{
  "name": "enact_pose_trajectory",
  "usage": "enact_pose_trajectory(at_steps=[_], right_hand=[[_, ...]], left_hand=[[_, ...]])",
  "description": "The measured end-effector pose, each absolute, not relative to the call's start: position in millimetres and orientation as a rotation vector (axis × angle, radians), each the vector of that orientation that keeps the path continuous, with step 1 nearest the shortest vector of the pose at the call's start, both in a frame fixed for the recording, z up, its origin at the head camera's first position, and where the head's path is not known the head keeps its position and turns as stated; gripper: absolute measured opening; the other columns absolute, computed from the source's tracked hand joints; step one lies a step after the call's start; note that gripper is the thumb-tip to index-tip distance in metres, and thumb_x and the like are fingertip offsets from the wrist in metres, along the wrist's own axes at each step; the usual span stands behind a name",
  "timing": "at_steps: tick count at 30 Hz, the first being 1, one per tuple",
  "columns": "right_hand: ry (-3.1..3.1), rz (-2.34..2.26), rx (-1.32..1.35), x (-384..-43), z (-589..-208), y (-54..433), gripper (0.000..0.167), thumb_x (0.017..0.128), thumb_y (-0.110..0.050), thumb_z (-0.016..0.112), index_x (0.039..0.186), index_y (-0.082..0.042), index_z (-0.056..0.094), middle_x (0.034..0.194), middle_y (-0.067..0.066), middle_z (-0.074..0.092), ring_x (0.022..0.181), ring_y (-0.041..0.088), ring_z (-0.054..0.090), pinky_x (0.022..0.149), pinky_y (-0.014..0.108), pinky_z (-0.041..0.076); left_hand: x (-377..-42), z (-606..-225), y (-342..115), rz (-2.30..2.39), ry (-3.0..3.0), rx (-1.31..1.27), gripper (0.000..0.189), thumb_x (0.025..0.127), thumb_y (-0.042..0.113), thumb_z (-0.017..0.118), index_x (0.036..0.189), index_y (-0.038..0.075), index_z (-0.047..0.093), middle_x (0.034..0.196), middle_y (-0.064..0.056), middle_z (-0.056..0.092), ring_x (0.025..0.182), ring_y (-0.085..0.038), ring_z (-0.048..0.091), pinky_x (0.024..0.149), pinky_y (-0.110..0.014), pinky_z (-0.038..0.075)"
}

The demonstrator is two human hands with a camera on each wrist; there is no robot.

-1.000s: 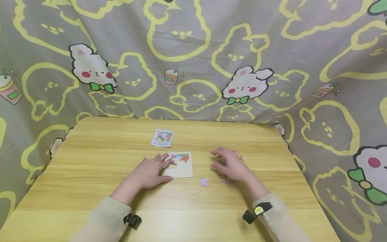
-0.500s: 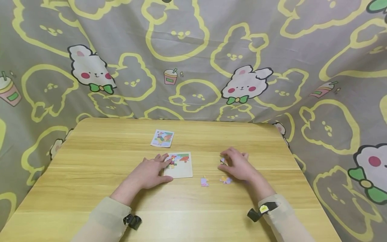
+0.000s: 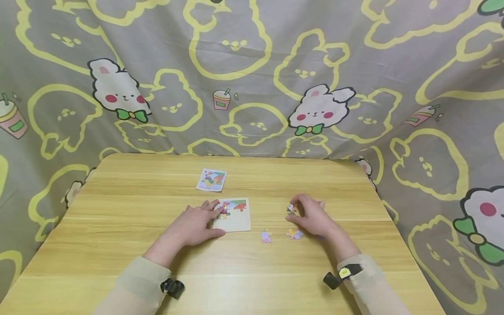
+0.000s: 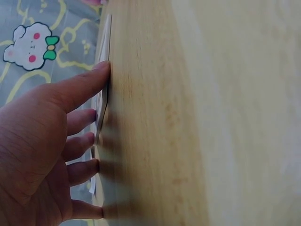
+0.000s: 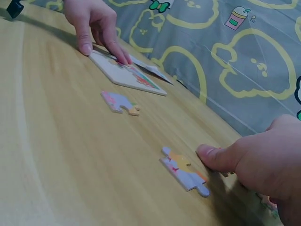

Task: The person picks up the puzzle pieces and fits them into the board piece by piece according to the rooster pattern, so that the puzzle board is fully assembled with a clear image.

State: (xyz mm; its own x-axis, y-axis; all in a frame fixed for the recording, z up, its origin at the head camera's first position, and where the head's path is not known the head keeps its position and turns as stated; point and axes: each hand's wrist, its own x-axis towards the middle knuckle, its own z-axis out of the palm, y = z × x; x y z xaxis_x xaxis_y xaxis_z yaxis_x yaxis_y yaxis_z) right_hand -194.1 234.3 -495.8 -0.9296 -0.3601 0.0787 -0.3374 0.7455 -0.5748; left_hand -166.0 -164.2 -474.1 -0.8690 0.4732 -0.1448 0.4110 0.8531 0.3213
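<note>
A square puzzle board (image 3: 238, 224) lies mid-table, its back rows filled with several joined pieces and its front part bare. My left hand (image 3: 195, 225) rests on the board's left side, thumb at the near left edge and index finger over the filled corner. To the right, my right hand (image 3: 313, 217) pinches a small colourful puzzle piece (image 3: 290, 208) between thumb and fingers at the tabletop. Most of that piece is hidden, also behind the thumb in the right wrist view. Two loose pieces, a lilac one (image 3: 266, 237) and a lilac-orange one (image 3: 293, 234), lie nearer me.
A rooster picture card (image 3: 211, 180) lies behind the board. In the right wrist view, another colourful piece (image 5: 267, 202) shows partly beneath the right hand. A patterned curtain (image 3: 252, 87) hangs behind the wooden table (image 3: 236, 275).
My right hand has shifted slightly right and closed its fingertips on a puzzle piece, uncovering the lilac-orange piece. The left hand and the board have stayed in place.
</note>
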Motion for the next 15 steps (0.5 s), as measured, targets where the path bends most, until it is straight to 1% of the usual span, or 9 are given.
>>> enact_pose_trajectory(at_steps=[3,5,7,8,10,13,15], right_hand=[[2.918,-0.974,-0.605,-193.3,-498.5,234.1,0.047,0.09,-0.031,0.088,0.124,-0.008,0.065,0.093,-0.004,0.065,0.086,0.02,0.058,0.09,0.048,0.028],[2.936,-0.984,-0.637,-192.5,-500.3,234.2,0.047,0.089,-0.031,0.088,0.123,-0.007,0.067,0.085,-0.007,0.061,0.077,0.017,0.054,0.086,0.045,0.027],[2.96,-0.996,-0.669,-191.8,-502.2,234.7,0.049,0.088,-0.032,0.089,0.124,-0.006,0.069,0.085,-0.009,0.061,0.075,0.014,0.053,0.084,0.042,0.028],[2.966,-1.001,-0.679,-191.2,-502.9,235.0,0.05,0.087,-0.032,0.09,0.125,-0.005,0.071,0.087,-0.01,0.062,0.076,0.013,0.053,0.084,0.042,0.031],[2.965,-1.029,-0.695,-190.3,-504.2,235.9,0.052,0.086,-0.03,0.09,0.126,-0.003,0.072,0.089,-0.01,0.064,0.077,0.012,0.055,0.083,0.038,0.04],[2.947,-1.083,-0.707,-189.5,-505.6,238.0,0.052,0.086,-0.025,0.09,0.128,0.0,0.073,0.091,-0.008,0.066,0.078,0.012,0.057,0.074,0.031,0.052],[2.932,-1.121,-0.708,-189.1,-505.8,239.5,0.05,0.086,-0.021,0.089,0.128,0.001,0.073,0.09,-0.008,0.066,0.077,0.013,0.059,0.069,0.029,0.055]], left_hand=[[-166.5,-474.3,-163.9,0.409,2.811,0.681,0.08,0.096,0.06,0.07,0.158,0.012,0.053,0.169,-0.012,0.036,0.152,-0.043,0.036,0.108,-0.082,0.029],[-166.8,-474.7,-163.9,0.405,2.812,0.681,0.08,0.096,0.06,0.07,0.158,0.012,0.053,0.169,-0.012,0.036,0.152,-0.043,0.036,0.108,-0.081,0.029],[-167.2,-475.1,-164.0,0.403,2.813,0.682,0.08,0.096,0.06,0.07,0.158,0.012,0.053,0.169,-0.012,0.036,0.152,-0.043,0.036,0.108,-0.081,0.03],[-167.3,-475.3,-164.0,0.403,2.813,0.682,0.08,0.096,0.06,0.07,0.158,0.012,0.053,0.169,-0.012,0.036,0.151,-0.043,0.036,0.108,-0.081,0.03],[-167.6,-475.7,-164.1,0.405,2.815,0.68,0.08,0.096,0.06,0.07,0.157,0.012,0.053,0.169,-0.012,0.036,0.151,-0.043,0.036,0.108,-0.082,0.03],[-167.7,-476.0,-164.0,0.407,2.816,0.678,0.08,0.096,0.06,0.07,0.157,0.011,0.053,0.169,-0.012,0.036,0.151,-0.043,0.036,0.107,-0.082,0.03],[-167.7,-476.3,-163.9,0.407,2.817,0.678,0.08,0.096,0.061,0.07,0.157,0.012,0.053,0.169,-0.012,0.036,0.151,-0.043,0.036,0.107,-0.082,0.03]])
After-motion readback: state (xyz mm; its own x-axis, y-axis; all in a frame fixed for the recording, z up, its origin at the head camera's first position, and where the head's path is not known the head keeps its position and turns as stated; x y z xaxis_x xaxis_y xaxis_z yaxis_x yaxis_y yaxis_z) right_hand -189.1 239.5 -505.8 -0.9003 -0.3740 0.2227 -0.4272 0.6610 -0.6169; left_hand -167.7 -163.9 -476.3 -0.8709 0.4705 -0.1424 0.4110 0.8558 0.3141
